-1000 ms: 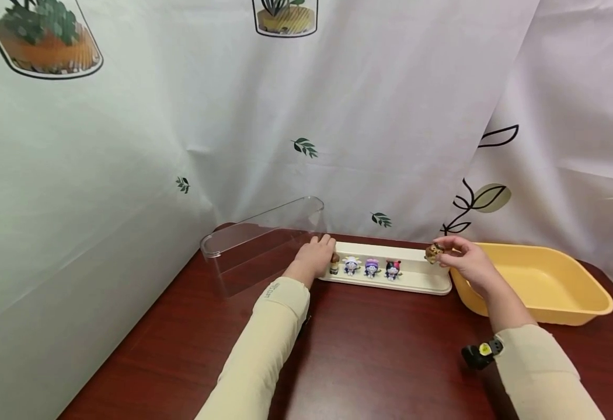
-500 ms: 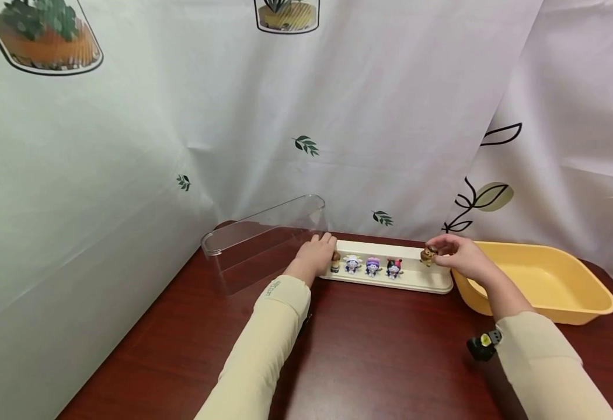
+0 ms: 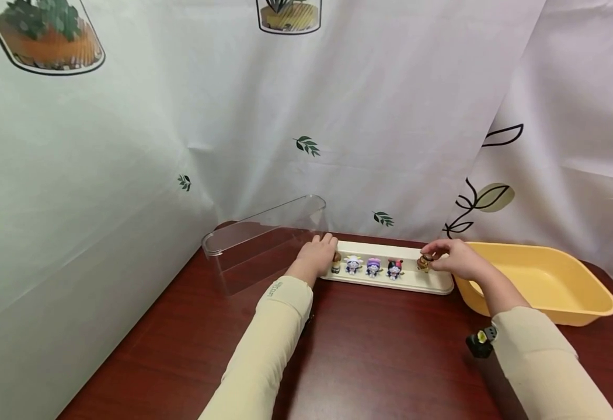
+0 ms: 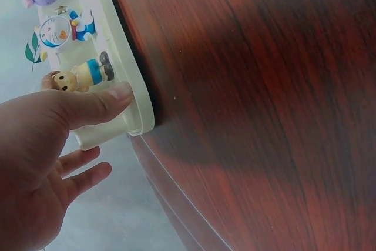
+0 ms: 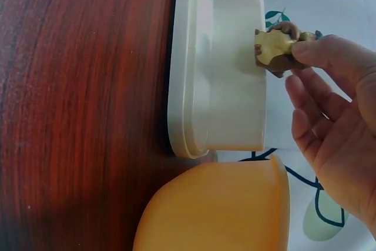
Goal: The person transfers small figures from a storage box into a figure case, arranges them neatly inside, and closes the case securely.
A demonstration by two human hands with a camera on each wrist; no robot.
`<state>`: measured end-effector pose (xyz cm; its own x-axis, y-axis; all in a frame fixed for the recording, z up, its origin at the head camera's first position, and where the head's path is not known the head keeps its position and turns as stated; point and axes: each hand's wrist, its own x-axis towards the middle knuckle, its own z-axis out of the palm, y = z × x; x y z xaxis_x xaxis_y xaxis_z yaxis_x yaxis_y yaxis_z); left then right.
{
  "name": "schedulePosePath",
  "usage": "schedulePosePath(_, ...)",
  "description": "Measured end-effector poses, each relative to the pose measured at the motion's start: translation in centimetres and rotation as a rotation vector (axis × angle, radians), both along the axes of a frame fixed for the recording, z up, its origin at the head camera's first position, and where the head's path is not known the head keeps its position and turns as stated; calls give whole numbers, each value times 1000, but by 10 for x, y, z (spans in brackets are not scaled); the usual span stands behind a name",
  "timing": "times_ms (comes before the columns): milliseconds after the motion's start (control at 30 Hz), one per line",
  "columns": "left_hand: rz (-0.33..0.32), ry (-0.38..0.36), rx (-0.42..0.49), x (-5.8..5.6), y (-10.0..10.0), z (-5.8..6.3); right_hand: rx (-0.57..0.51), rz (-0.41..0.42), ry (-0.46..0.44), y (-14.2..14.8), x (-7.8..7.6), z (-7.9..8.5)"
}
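A long cream display tray (image 3: pixel 417 279) stands on the table with a row of small figurines on it. At its left end, my left hand (image 3: pixel 318 255) grips the tray, thumb on the front rim, some fingers stretched out behind. Beside that thumb stands a brown-haired figurine (image 4: pixel 88 76) in blue shorts. Further right come a white-hatted figurine (image 3: pixel 352 265), a purple-hatted one (image 3: pixel 373 268) and a black-and-red-hatted one (image 3: pixel 394 269). My right hand (image 3: pixel 456 258) pinches a brown and tan figurine (image 5: pixel 276 48) by its upper part, its base close over the tray's right section.
A yellow basin (image 3: pixel 543 277) sits right of the tray, close to its end. To the left, a clear plastic cover (image 3: pixel 264 245) lies near the wall. White printed fabric (image 3: pixel 390 116) hangs behind the dark red wooden table (image 3: pixel 380 350).
My right hand has moved slightly left and down with the brown figurine, bringing it from the tray's right end in over the tray. The left hand keeps its place.
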<state>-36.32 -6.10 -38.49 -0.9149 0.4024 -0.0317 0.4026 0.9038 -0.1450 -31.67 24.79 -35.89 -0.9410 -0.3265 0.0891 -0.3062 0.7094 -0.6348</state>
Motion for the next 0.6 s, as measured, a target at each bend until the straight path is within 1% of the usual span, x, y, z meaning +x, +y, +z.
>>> schedulePosePath(167, 0, 0, 5, 1, 0, 1, 25, 24, 1, -2, -3, -1)
schedulePosePath(333, 2, 1, 8, 1, 0, 1, 45, 42, -30, -3, -6, -4)
schedulePosePath(467, 1, 0, 3, 1, 0, 1, 92, 55, -43, -6, -6, -4)
schedulePosePath(600, 0, 1, 4, 1, 0, 1, 148, 73, -26, -11, -6, -3)
